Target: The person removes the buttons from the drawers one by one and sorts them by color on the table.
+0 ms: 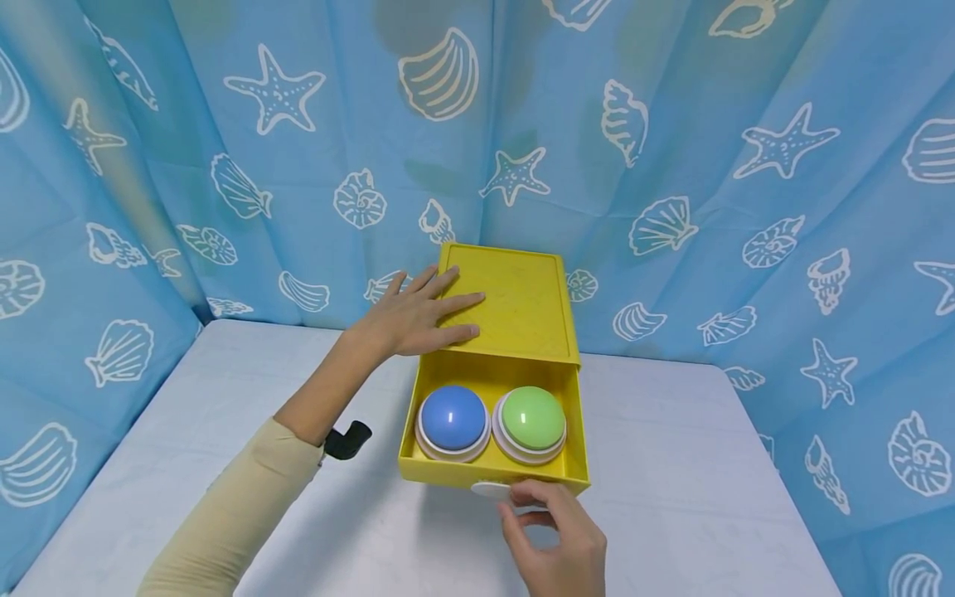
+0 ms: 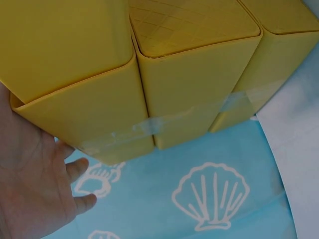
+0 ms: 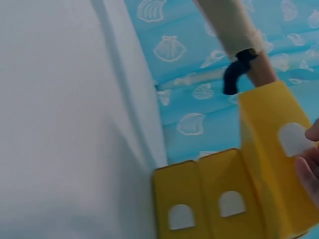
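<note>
A yellow drawer unit point(image 1: 511, 303) stands with its top drawer point(image 1: 492, 479) pulled out toward me. Inside that drawer sit two domed push buttons on white bases, a blue button point(image 1: 453, 418) at left and a green button point(image 1: 533, 418) at right. My left hand point(image 1: 418, 319) rests with spread fingers on the unit's top, near its left edge. At the drawer's front, my right hand point(image 1: 559, 535) pinches the white tab handle point(image 1: 490, 490) at its right end, thumb below and index finger above. The right wrist view also has this handle point(image 3: 293, 139) at the fingertips.
Below the pulled drawer are two closed drawers, the middle drawer point(image 3: 227, 179) and the bottom drawer point(image 3: 174, 191), each with a white tab. The unit stands on a white table point(image 1: 656, 464). A blue shell-print curtain point(image 1: 567, 108) hangs right behind it. A black mount point(image 1: 346, 439) sticks out from my left wrist.
</note>
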Action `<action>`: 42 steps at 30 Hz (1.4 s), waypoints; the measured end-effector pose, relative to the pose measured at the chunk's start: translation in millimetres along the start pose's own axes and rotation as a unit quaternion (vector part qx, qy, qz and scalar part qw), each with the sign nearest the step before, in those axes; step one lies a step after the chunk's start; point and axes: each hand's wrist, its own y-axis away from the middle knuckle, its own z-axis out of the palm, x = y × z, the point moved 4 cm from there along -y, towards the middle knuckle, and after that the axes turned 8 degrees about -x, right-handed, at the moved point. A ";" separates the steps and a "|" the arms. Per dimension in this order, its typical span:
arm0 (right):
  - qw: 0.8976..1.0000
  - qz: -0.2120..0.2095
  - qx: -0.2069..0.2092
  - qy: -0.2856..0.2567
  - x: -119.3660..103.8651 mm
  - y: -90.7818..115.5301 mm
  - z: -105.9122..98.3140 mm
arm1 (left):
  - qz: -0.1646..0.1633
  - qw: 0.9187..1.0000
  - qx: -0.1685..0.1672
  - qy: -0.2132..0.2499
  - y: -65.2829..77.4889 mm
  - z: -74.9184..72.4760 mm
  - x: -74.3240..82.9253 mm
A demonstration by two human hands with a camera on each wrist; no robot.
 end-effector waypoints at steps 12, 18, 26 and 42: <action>0.988 -0.017 -0.094 -0.124 -16.7 -34.7 -43.6 | 0.002 1.000 -0.002 -0.002 0.6 -0.4 0.5; 0.970 0.020 -0.176 -0.164 -12.4 -63.0 -56.9 | -0.003 1.000 -0.006 -0.005 0.5 -0.4 -0.9; 0.939 0.065 -0.249 -0.229 4.3 -99.8 -55.3 | -0.002 1.000 -0.011 -0.004 0.1 0.0 -0.3; 0.895 0.085 -0.403 -0.170 21.7 -134.7 -8.8 | -0.008 1.000 -0.008 -0.005 0.0 0.2 -0.1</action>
